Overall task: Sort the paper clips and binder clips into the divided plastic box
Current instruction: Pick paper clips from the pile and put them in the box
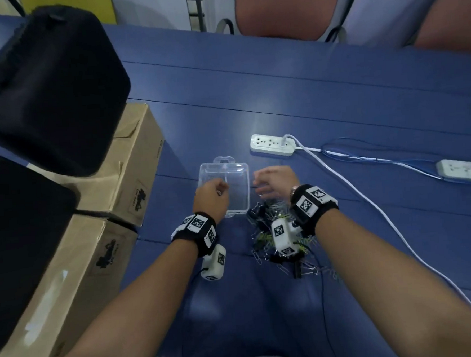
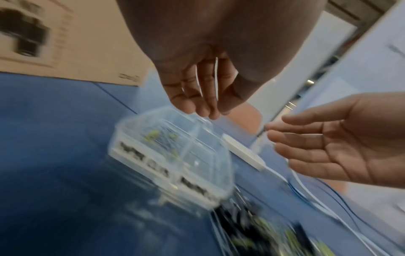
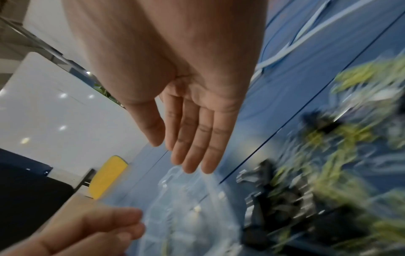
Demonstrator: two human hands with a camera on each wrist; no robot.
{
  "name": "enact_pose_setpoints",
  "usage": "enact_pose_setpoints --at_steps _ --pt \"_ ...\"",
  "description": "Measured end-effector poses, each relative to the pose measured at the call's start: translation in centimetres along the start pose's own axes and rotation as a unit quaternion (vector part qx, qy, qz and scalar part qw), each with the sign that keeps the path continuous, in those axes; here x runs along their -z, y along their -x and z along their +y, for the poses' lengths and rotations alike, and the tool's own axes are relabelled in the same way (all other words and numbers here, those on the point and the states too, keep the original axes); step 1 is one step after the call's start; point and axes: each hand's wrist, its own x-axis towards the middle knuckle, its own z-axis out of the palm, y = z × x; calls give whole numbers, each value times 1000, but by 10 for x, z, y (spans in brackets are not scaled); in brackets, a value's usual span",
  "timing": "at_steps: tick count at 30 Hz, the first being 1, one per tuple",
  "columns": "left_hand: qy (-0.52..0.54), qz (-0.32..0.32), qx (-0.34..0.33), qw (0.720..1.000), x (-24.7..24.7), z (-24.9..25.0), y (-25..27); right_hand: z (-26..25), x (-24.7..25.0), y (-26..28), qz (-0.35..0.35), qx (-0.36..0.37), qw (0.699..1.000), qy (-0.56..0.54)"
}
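Observation:
A clear divided plastic box (image 1: pixel 242 169) lies on the blue table; the left wrist view shows a few green and silver clips inside the box (image 2: pixel 171 152). My left hand (image 1: pixel 219 186) hovers over it, fingers bunched downward, pinching thin silver paper clips (image 2: pixel 216 78). My right hand (image 1: pixel 270 181) is just right of the box with straight, spread fingers (image 3: pixel 190 138) and an empty palm. A mixed pile of black binder clips and green and silver paper clips (image 1: pixel 259 218) lies under my right wrist, blurred in the right wrist view as the pile (image 3: pixel 306 173).
Two white power strips (image 1: pixel 271 145) (image 1: pixel 460 168) with white and blue cables run across the table's right side. Cardboard boxes (image 1: pixel 134 168) topped with black cases (image 1: pixel 47 87) stand along the left. Chairs sit beyond the far edge.

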Motion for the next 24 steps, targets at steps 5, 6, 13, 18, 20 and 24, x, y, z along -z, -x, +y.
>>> enact_pose_setpoints --at_steps 5,6,13,18,20,24 --pt "-61 -129 -98 985 -55 30 31 58 85 40 127 8 990 60" --pt "-77 -157 -109 979 -66 34 36 72 100 45 144 2 986 83" --pt "-212 -308 -182 909 -130 72 61 160 151 80 230 -110 919 301" --pt "-323 -345 -175 864 -161 84 71 196 134 100 216 -141 923 285" --pt "-341 -337 -170 861 -169 84 73 199 123 100 203 -126 922 305" --pt "-326 -324 -165 873 -176 82 76 202 112 95 174 -81 925 328"
